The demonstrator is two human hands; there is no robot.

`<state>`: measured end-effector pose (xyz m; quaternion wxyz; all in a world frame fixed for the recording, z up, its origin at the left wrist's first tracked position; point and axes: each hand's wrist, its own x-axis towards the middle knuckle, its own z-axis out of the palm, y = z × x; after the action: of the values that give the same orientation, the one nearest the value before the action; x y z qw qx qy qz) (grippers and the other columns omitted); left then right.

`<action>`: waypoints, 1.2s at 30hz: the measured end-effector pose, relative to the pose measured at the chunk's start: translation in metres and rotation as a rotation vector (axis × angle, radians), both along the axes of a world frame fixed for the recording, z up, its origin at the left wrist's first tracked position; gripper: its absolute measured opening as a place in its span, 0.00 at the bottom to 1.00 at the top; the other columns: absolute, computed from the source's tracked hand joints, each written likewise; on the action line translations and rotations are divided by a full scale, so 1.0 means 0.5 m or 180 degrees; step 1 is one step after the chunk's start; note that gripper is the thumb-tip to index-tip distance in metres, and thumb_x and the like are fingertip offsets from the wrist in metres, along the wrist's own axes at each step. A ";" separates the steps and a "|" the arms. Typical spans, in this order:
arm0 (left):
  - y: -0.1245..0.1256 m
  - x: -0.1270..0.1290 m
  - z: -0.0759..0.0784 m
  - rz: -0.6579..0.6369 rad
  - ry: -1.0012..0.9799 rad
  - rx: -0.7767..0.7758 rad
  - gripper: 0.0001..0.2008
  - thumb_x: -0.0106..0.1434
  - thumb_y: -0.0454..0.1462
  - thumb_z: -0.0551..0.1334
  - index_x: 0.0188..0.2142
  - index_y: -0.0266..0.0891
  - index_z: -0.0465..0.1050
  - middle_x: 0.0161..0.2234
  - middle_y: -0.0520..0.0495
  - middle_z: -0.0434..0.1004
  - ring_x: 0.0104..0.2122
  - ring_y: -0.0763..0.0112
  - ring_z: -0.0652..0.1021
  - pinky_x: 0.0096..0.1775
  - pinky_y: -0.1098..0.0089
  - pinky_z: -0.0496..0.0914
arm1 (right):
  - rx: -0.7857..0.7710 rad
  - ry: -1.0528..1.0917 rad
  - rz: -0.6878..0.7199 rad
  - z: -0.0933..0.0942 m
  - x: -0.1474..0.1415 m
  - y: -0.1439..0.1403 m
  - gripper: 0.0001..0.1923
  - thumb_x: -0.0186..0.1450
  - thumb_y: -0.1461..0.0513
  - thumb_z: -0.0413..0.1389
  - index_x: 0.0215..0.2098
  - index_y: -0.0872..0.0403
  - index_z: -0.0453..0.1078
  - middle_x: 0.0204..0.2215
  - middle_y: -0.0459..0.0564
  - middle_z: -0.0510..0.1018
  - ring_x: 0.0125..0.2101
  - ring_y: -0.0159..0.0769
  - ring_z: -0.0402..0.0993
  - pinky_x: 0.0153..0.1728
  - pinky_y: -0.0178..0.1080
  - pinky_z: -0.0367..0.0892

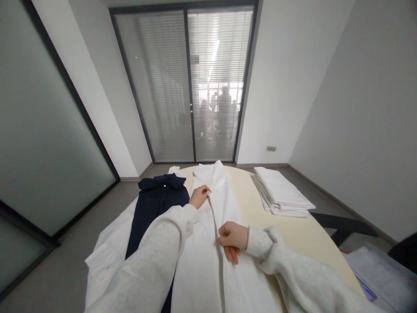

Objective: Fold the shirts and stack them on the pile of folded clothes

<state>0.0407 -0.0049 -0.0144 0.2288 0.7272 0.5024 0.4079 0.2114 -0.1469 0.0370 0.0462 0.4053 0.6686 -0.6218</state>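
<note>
A long white garment that looks like a coat (198, 269) lies lengthwise on the table, its collar end at the far edge. Down its middle runs the front opening, with one edge raised a little. My left hand (199, 196) pinches that edge at the upper part, thumb and fingers together. Lower down, my right hand (232, 239) grips the same edge between thumb and index finger, its other fingers curled beneath. Close by on the left lies a dark navy garment (156, 200) with a collar and a white button.
Folded white cloths (282, 191) are stacked on the right of the cream round table (244, 187). Another white garment (106, 256) hangs over the left edge. At lower right are a plastic-looking packet (387, 274) and a dark chair part (405, 254). A glass door (156, 87) stands beyond.
</note>
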 end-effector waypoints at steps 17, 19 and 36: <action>-0.031 0.010 0.027 0.0008 0.1225 0.0621 0.10 0.60 0.39 0.55 0.33 0.41 0.74 0.45 0.45 0.69 0.48 0.64 0.67 0.51 0.60 0.58 | 0.2904 -0.0818 -0.0841 0.056 0.031 0.145 0.14 0.62 0.60 0.47 0.42 0.59 0.68 0.39 0.58 0.76 0.40 0.38 0.73 0.41 0.39 0.66; -0.033 0.009 0.028 -0.0006 0.1455 0.0688 0.12 0.59 0.36 0.55 0.41 0.44 0.72 0.52 0.47 0.64 0.54 0.63 0.61 0.54 0.59 0.55 | 0.3619 -0.1235 -0.0851 0.035 0.035 0.198 0.20 0.62 0.61 0.48 0.51 0.58 0.64 0.54 0.60 0.65 0.54 0.42 0.60 0.53 0.44 0.55; -0.043 -0.004 0.029 -0.0245 0.2804 0.0119 0.25 0.63 0.40 0.43 0.61 0.46 0.48 0.62 0.51 0.50 0.60 0.62 0.54 0.55 0.51 0.51 | 0.4064 -0.1828 -0.0716 -0.085 0.081 0.262 0.27 0.63 0.46 0.39 0.55 0.48 0.59 0.56 0.53 0.61 0.53 0.47 0.52 0.50 0.52 0.48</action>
<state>0.0386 -0.0264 0.0001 -0.0053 0.8539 0.5171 0.0592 0.2517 -0.0158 -0.0056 -0.0904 0.5677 0.8180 0.0220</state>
